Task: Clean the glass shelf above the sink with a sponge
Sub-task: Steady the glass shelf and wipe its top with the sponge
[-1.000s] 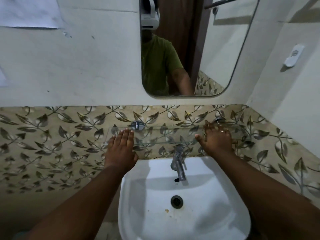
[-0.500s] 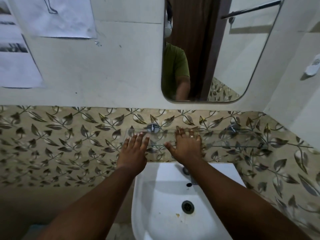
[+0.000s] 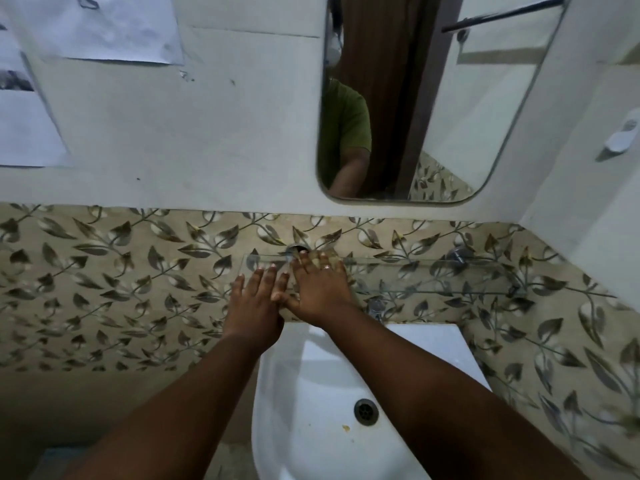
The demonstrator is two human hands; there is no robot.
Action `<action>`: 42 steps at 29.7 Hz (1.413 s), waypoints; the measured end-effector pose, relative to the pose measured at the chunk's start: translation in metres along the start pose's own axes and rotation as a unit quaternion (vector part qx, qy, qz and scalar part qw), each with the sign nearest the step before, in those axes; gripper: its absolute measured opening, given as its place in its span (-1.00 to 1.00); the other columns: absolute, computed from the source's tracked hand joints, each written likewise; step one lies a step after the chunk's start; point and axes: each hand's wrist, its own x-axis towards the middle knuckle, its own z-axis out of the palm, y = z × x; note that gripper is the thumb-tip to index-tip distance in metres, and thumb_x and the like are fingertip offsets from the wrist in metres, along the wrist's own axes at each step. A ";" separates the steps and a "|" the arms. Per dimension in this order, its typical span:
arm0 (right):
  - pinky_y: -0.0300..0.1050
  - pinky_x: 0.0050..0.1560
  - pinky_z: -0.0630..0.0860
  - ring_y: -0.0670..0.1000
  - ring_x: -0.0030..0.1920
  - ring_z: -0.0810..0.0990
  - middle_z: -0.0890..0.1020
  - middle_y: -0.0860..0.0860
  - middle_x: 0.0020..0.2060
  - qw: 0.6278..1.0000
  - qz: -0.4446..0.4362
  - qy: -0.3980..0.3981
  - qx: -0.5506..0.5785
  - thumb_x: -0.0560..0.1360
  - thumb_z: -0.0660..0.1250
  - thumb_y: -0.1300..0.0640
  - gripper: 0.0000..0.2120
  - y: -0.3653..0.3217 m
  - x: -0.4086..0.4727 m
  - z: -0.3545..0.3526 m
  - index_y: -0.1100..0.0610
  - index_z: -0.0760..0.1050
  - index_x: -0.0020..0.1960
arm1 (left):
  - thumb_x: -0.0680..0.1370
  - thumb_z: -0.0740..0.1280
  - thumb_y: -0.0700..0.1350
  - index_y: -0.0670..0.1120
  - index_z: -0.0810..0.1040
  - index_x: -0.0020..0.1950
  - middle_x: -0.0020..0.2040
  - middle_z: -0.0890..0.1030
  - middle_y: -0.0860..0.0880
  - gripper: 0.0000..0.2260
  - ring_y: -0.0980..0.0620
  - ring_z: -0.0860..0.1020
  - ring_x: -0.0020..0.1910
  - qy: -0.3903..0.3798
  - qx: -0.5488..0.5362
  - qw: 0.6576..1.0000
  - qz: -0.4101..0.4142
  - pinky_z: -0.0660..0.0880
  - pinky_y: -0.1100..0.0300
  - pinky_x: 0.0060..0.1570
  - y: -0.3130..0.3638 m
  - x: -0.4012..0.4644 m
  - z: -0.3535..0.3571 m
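The clear glass shelf (image 3: 433,275) is fixed to the leaf-patterned tiles above the white sink (image 3: 304,403). My right hand (image 3: 320,289) lies flat, palm down, on the shelf's left part, with a ring on one finger. A yellowish bit of sponge (image 3: 334,259) peeks out past its fingertips; the rest is hidden under the palm. My left hand (image 3: 254,303) rests flat with straight fingers at the shelf's left front corner and holds nothing. Its fingers touch my right thumb.
A chrome tap (image 3: 375,308) pokes out under the shelf behind my right wrist. A mirror (image 3: 467,116) hangs above and reflects a person in a green shirt. Paper sheets (image 3: 104,26) are stuck to the wall at upper left. A white holder (image 3: 623,133) sits on the right wall.
My right hand has slid left along the shelf from its right part to its left end and now meets my left hand. The left hand has stayed at the left corner.
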 end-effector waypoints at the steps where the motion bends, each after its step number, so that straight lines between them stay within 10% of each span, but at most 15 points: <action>1: 0.35 0.50 -0.04 0.25 0.58 0.05 0.10 0.03 0.61 1.000 -0.018 0.000 -0.004 0.36 -0.25 -0.62 0.03 0.005 -0.001 0.000 0.00 0.06 0.62 | 0.42 0.38 0.03 -0.02 0.21 0.61 0.60 0.31 -0.13 -0.23 -0.20 0.25 0.57 0.014 0.007 1.000 0.000 0.08 -0.25 0.51 -0.005 -0.001 0.003; 20: 0.12 0.55 0.10 0.14 0.59 0.09 0.14 0.11 0.60 0.968 0.251 -0.003 -0.034 0.38 -0.36 -0.57 0.08 0.265 -0.089 -0.023 0.14 0.13 0.60 | 0.34 0.29 0.11 -0.11 0.30 0.55 0.53 0.39 -0.23 -0.21 -0.31 0.36 0.48 0.030 0.000 0.999 0.017 -0.33 -0.05 0.50 0.017 0.004 -0.006; 29: 0.23 0.56 -0.18 0.22 0.60 -0.15 -0.11 0.13 0.62 0.853 0.503 -0.026 0.139 0.24 -0.32 -0.69 0.18 0.276 -0.057 -0.056 0.05 -0.08 0.63 | 0.33 0.19 0.14 -0.14 0.32 0.54 0.51 0.41 -0.26 -0.21 -0.32 0.39 0.46 0.041 -0.023 0.998 0.035 -0.07 -0.18 0.54 0.012 0.026 -0.025; 33: 0.22 0.55 -0.21 0.22 0.60 -0.10 -0.05 0.16 0.62 0.849 0.511 0.002 0.135 0.26 -0.32 -0.67 0.20 0.281 -0.063 -0.033 0.12 -0.03 0.63 | 0.18 0.20 0.15 -0.10 0.41 0.44 0.37 0.56 -0.27 -0.16 -0.35 0.54 0.30 -0.031 -0.090 0.995 0.024 0.29 -0.36 0.29 0.022 0.001 -0.010; 39: 0.13 0.46 0.27 0.21 0.47 0.33 0.34 0.12 0.52 0.905 0.402 0.011 0.138 0.31 0.04 -0.63 0.00 0.274 -0.068 -0.042 -0.01 0.28 0.53 | 0.14 0.19 0.19 -0.15 0.57 0.35 0.32 0.60 -0.27 -0.16 -0.35 0.57 0.25 -0.063 -0.072 0.995 0.002 0.32 -0.36 0.25 0.017 0.011 -0.015; 42: 0.17 0.49 0.24 0.20 0.51 0.27 0.27 0.10 0.55 0.948 0.316 0.002 0.028 0.12 -0.14 -0.77 0.26 0.262 -0.099 -0.024 0.00 0.13 0.59 | 0.16 0.20 0.19 -0.19 0.59 0.32 0.31 0.59 -0.30 -0.18 -0.37 0.55 0.26 -0.076 -0.077 0.994 -0.002 0.29 -0.37 0.27 0.020 0.007 -0.016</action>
